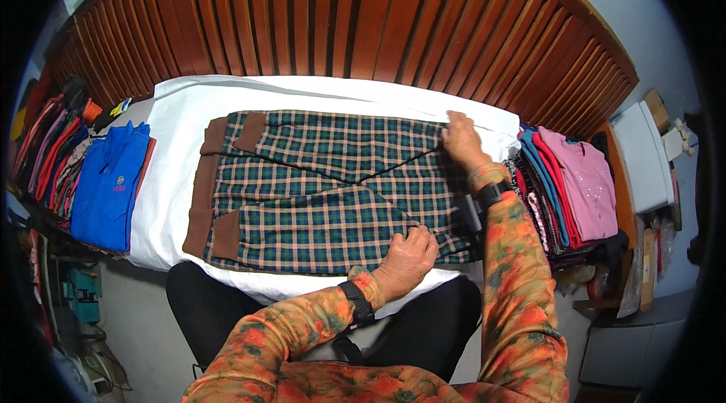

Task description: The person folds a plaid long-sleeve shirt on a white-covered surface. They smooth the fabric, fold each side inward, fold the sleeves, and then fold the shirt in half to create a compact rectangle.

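Note:
A green, navy and tan plaid jacket point(318, 214) with brown ribbed cuffs and hem lies front down or back up, I cannot tell which. Its sleeves are folded inward over the body, and the hem points left. My left hand point(408, 258) rests on the near right part of the jacket, fingers curled in against the fabric. At the far right corner, my right hand point(463, 142) lies along the edge of the cloth with its fingers stretched out. The collar end is partly hidden by my right forearm. Both wrists wear black bands.
Beneath the jacket spreads a white sheet point(170, 123). Folded clothes stand at left, with a blue shirt point(112, 184) in front, and at right, with a pink top point(581, 184). A slatted wooden headboard point(348, 17) rises behind. My knees touch the near side.

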A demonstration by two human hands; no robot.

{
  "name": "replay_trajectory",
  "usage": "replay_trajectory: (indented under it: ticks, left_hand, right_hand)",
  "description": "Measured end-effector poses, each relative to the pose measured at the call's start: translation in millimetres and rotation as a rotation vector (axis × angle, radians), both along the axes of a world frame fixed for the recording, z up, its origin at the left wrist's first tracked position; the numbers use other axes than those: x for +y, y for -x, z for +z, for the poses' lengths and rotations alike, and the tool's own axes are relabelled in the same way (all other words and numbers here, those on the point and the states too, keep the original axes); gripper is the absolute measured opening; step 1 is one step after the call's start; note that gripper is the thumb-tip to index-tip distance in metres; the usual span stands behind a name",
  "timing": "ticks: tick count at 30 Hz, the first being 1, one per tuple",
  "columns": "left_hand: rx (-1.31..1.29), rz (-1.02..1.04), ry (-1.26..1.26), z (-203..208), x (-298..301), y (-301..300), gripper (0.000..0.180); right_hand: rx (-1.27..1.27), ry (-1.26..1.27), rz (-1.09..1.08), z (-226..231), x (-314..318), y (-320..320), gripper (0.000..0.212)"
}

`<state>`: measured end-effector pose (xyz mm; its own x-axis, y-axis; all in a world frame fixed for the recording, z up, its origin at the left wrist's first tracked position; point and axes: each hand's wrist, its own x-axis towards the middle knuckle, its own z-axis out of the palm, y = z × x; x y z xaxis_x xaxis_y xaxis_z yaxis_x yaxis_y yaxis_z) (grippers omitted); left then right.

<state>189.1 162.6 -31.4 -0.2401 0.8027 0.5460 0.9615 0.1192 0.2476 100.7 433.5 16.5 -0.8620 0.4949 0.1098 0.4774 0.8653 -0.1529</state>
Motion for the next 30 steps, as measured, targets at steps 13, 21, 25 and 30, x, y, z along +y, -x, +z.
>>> replay_trajectory:
  ticks: [13, 21, 25, 30]
  left_hand:
    - [0.025, 0.024, 0.039, 6.8, 2.7, 0.5, 0.033]
    - [0.145, 0.063, 0.185, 19.9, 37.2, -20.7, 0.032]
    - [-0.009, -0.013, 0.115, 15.9, 45.8, -14.8, 0.018]
    - [-0.265, -0.086, -0.009, 33.2, 25.9, 7.3, 0.019]
  right_hand:
    - [-0.111, 0.259, -0.296, -37.2, 68.0, -0.1, 0.061]
    - [-0.156, 0.159, -0.298, -17.2, 52.5, 4.2, 0.045]
    - [-0.082, 0.120, -0.255, 2.6, 45.9, 0.8, 0.038]
    - [-0.053, 0.097, -0.067, 46.3, 38.4, -7.0, 0.036]
